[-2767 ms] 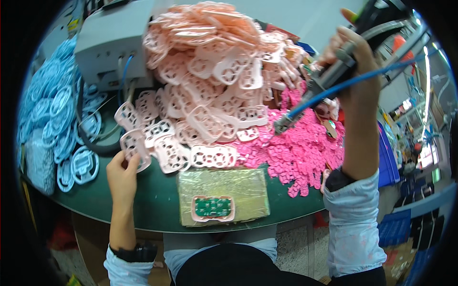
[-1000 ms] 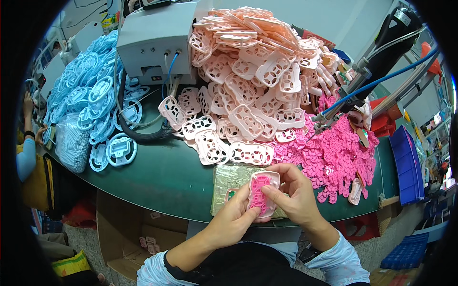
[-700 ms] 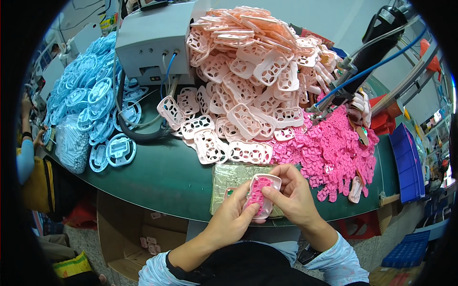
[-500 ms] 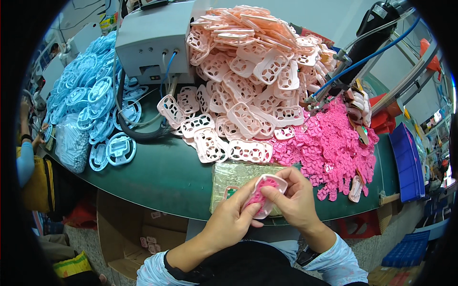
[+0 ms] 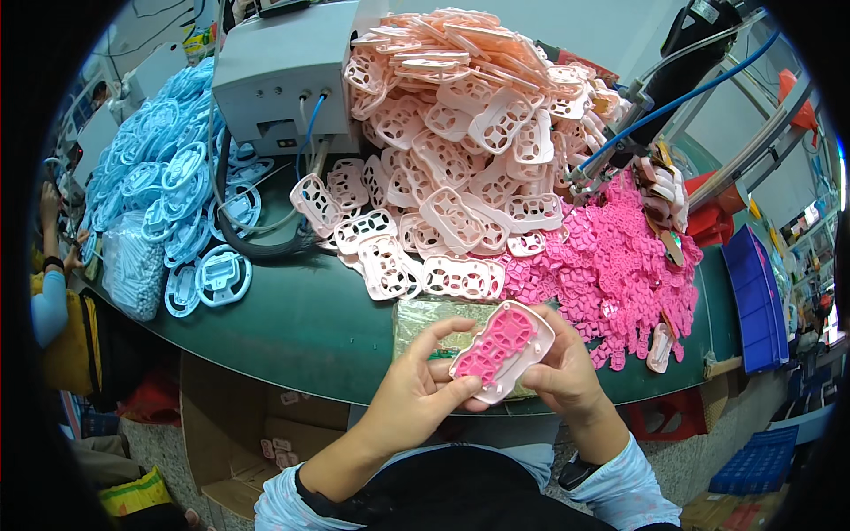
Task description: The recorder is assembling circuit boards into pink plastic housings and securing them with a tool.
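Note:
Between my two hands is a pale pink plastic shell (image 5: 524, 370) with a bright pink perforated insert (image 5: 501, 343) lying inside it. My left hand (image 5: 428, 379) grips its lower left end, thumb on the insert's edge. My right hand (image 5: 567, 367) holds the opposite side, thumb at the lower right rim. Below them lies a yellowish, plastic-wrapped block (image 5: 416, 327) on the green table (image 5: 292, 341), partly hidden by my hands. A heap of bright pink inserts (image 5: 611, 274) spreads to the right, and a tall pile of pale pink shells (image 5: 460, 146) rises beyond.
Light blue wheel-shaped parts (image 5: 146, 177) are heaped at left beside a bag of small pieces (image 5: 135, 274). A grey machine box (image 5: 282, 84) with cables stands behind. A blue bin (image 5: 754, 301) is at right; a cardboard box (image 5: 221, 442) sits below the table. Another person's arm (image 5: 51, 296) shows far left.
The shell has turned so its inside with the pink insert faces up into view. My right thumb has moved off the insert to the rim, and my left fingers have spread.

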The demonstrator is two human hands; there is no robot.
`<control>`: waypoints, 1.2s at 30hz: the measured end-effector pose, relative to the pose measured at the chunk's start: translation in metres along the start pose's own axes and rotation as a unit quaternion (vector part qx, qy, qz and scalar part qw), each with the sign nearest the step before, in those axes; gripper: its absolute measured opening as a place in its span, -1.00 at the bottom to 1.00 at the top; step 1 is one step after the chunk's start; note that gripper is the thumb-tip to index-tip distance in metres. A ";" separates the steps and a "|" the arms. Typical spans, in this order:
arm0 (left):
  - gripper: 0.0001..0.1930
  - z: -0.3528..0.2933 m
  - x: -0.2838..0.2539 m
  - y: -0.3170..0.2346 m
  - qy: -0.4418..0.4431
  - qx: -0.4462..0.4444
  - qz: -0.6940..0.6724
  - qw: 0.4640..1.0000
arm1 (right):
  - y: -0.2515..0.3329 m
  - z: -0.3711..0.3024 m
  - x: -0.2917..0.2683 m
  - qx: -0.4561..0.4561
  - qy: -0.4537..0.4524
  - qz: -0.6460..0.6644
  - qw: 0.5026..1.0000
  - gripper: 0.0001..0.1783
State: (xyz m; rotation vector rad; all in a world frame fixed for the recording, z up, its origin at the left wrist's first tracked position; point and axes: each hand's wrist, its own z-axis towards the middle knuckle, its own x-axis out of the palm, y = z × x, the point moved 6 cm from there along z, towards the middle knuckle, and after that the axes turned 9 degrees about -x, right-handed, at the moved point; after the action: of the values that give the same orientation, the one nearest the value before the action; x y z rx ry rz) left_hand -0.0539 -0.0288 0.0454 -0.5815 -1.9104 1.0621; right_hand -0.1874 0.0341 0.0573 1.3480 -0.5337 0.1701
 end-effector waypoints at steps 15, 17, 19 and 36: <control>-0.05 -0.018 -0.022 -0.001 -0.120 0.156 0.510 0.837 | -0.027 -0.003 -0.029 0.046 0.014 0.125 0.991 -0.12; -0.11 -0.021 -0.024 -0.002 -0.148 0.160 0.575 0.789 | -0.030 -0.004 -0.032 0.050 0.017 0.135 0.989 -0.12; -0.13 -0.016 -0.034 0.010 -0.138 0.174 0.580 0.784 | -0.032 -0.005 -0.038 0.056 0.010 0.140 0.988 -0.15; -0.20 -0.012 -0.049 0.013 -0.029 0.019 -0.049 0.998 | -0.047 -0.017 -0.010 0.114 0.042 0.018 0.992 -0.46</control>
State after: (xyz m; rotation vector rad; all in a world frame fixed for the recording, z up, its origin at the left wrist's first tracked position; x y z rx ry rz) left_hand -0.0182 -0.0520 0.0158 -0.4368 -1.9444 1.0598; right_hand -0.1721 0.0417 0.0092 1.5460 -0.4772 0.3239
